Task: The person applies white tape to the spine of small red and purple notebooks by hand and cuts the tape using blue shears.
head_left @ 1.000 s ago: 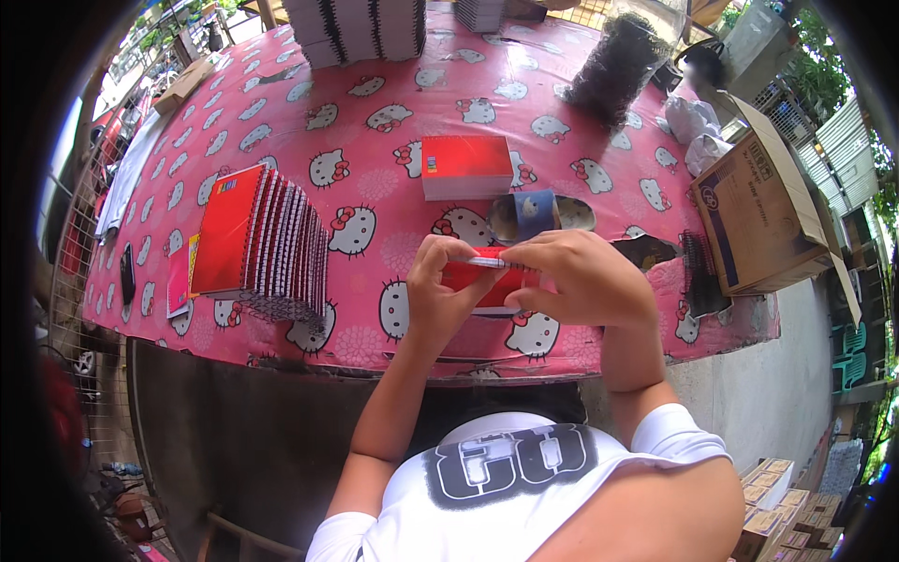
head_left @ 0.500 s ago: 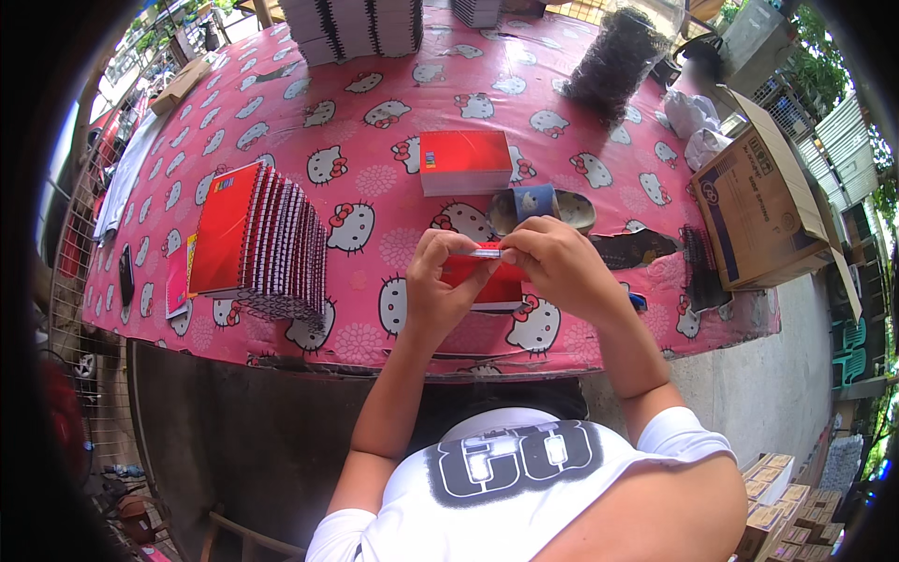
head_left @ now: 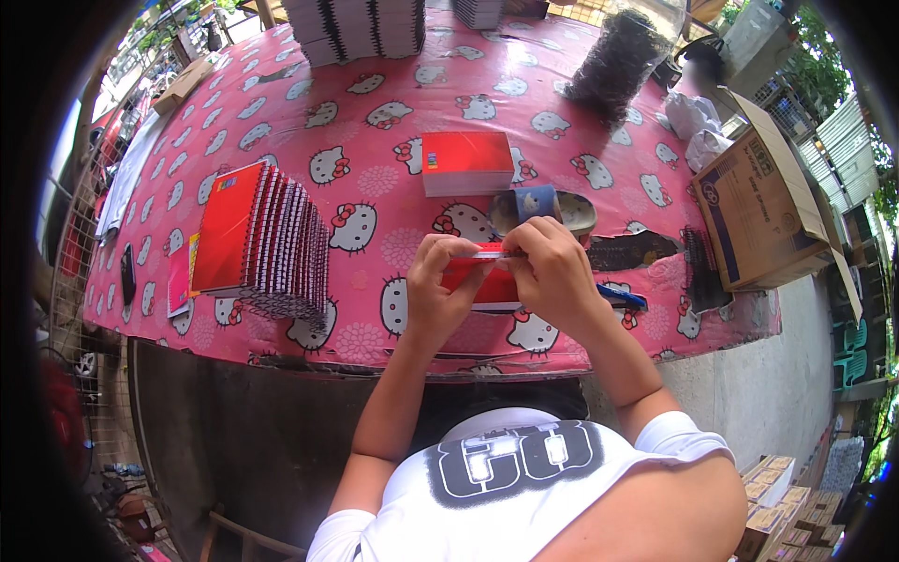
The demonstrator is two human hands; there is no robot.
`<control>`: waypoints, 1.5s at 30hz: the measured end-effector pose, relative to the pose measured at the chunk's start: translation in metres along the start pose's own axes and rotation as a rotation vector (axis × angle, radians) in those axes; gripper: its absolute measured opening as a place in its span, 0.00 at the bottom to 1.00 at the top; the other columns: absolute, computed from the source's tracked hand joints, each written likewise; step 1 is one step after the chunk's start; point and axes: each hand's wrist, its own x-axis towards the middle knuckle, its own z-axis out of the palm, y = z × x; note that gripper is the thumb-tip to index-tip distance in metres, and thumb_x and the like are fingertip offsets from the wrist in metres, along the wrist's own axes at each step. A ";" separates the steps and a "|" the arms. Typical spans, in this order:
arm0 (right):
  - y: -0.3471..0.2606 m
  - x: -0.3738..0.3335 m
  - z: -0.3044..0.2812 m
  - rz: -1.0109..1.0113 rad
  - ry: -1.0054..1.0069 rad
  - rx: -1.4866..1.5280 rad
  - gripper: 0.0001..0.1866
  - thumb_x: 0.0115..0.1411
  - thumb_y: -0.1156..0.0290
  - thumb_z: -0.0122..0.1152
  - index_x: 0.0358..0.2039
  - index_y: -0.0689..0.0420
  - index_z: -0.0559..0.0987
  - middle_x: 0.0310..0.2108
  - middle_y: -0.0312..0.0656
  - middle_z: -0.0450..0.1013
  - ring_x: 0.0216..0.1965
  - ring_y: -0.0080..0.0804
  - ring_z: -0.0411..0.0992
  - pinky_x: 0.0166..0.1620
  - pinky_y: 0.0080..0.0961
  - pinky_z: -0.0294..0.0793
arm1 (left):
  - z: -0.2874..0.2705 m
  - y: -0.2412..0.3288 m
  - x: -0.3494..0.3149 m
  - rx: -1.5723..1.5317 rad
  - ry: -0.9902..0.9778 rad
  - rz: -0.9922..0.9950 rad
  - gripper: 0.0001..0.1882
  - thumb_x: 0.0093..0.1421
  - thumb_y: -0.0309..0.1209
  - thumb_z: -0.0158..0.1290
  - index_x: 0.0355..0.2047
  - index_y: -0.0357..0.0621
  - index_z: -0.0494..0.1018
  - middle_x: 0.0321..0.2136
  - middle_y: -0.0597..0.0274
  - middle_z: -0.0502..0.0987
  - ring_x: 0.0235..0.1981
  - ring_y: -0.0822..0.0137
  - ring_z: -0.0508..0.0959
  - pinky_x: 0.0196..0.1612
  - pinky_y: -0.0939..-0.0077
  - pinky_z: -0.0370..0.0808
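Observation:
Both my hands are closed on a small red notebook held just above the near edge of a table with a pink cat-print cloth. My left hand grips its left side from below. My right hand covers its right side, fingertips pinched along the top edge where a pale strip shows. A blue pen lies on the cloth by my right wrist.
A slanted stack of red spiral notebooks stands to the left. A red block of notebooks lies beyond my hands, with a tape roll beside it. A cardboard box sits right; dark spiral bindings and more stacks lie at the back.
My hands and the red notebook have shifted slightly away from me on the table. My right fingers have moved along the notebook's top edge.

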 end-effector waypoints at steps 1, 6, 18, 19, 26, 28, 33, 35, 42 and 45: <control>0.000 0.000 0.000 -0.006 0.017 0.008 0.07 0.49 0.77 0.64 0.27 0.61 0.74 0.27 0.45 0.69 0.33 0.46 0.69 0.38 0.38 0.67 | 0.000 0.001 0.000 -0.005 0.005 0.004 0.14 0.49 0.19 0.65 0.35 0.40 0.72 0.35 0.61 0.72 0.37 0.70 0.74 0.42 0.76 0.72; 0.000 0.000 -0.001 -0.042 0.039 0.006 0.06 0.50 0.79 0.63 0.26 0.62 0.74 0.25 0.46 0.71 0.31 0.46 0.71 0.34 0.39 0.70 | 0.000 0.001 -0.001 -0.026 0.001 0.003 0.13 0.50 0.19 0.64 0.34 0.40 0.72 0.34 0.61 0.72 0.37 0.69 0.74 0.43 0.76 0.72; 0.004 0.031 -0.022 0.059 -0.816 -0.292 0.14 0.51 0.67 0.65 0.35 0.61 0.78 0.31 0.50 0.76 0.38 0.51 0.75 0.42 0.41 0.73 | 0.000 0.002 0.005 -0.085 -0.047 0.008 0.13 0.49 0.22 0.65 0.33 0.42 0.73 0.32 0.60 0.74 0.35 0.66 0.77 0.40 0.72 0.74; 0.008 0.032 -0.019 0.082 -0.854 -0.301 0.13 0.51 0.66 0.65 0.33 0.62 0.78 0.31 0.51 0.76 0.38 0.51 0.75 0.42 0.41 0.73 | 0.000 0.003 0.003 -0.088 -0.047 -0.001 0.13 0.49 0.22 0.65 0.33 0.42 0.73 0.32 0.60 0.74 0.35 0.66 0.77 0.40 0.73 0.74; -0.001 0.037 -0.015 0.192 -0.850 -0.246 0.16 0.48 0.63 0.69 0.31 0.61 0.78 0.30 0.52 0.77 0.37 0.50 0.76 0.38 0.41 0.74 | -0.005 0.006 -0.009 -0.096 -0.070 -0.163 0.21 0.51 0.19 0.64 0.43 0.42 0.68 0.37 0.64 0.70 0.39 0.75 0.72 0.45 0.78 0.72; -0.019 0.032 -0.033 -0.015 -0.551 -0.125 0.15 0.49 0.62 0.68 0.31 0.61 0.78 0.29 0.52 0.76 0.36 0.51 0.76 0.37 0.42 0.73 | -0.009 0.001 -0.004 -0.115 -0.027 -0.171 0.24 0.52 0.19 0.64 0.47 0.43 0.65 0.37 0.64 0.70 0.39 0.75 0.72 0.45 0.78 0.72; -0.015 0.044 -0.011 0.001 -0.774 -0.284 0.16 0.51 0.61 0.65 0.32 0.60 0.76 0.28 0.50 0.75 0.35 0.52 0.74 0.39 0.44 0.71 | -0.007 -0.006 -0.010 -0.254 -0.054 -0.124 0.29 0.54 0.19 0.62 0.52 0.44 0.60 0.36 0.64 0.69 0.39 0.74 0.71 0.46 0.78 0.71; -0.029 0.033 -0.025 0.007 -0.648 -0.214 0.17 0.51 0.61 0.65 0.33 0.61 0.75 0.29 0.50 0.75 0.36 0.52 0.74 0.39 0.43 0.71 | -0.009 -0.006 -0.020 -0.467 -0.011 -0.142 0.25 0.56 0.17 0.59 0.51 0.41 0.62 0.38 0.61 0.71 0.42 0.73 0.72 0.49 0.76 0.70; -0.039 0.023 -0.024 -0.126 -0.426 -0.065 0.19 0.50 0.60 0.67 0.34 0.62 0.76 0.30 0.51 0.76 0.36 0.51 0.74 0.38 0.42 0.72 | -0.023 -0.002 -0.022 -0.358 0.111 -0.090 0.14 0.58 0.14 0.55 0.45 0.34 0.73 0.41 0.58 0.77 0.45 0.70 0.77 0.51 0.77 0.73; -0.021 0.051 0.003 0.015 -0.825 -0.276 0.19 0.51 0.60 0.67 0.37 0.62 0.76 0.30 0.50 0.76 0.37 0.50 0.74 0.39 0.42 0.72 | -0.022 0.004 -0.021 -0.443 0.144 -0.257 0.15 0.58 0.15 0.56 0.46 0.33 0.75 0.43 0.57 0.78 0.46 0.70 0.77 0.51 0.77 0.73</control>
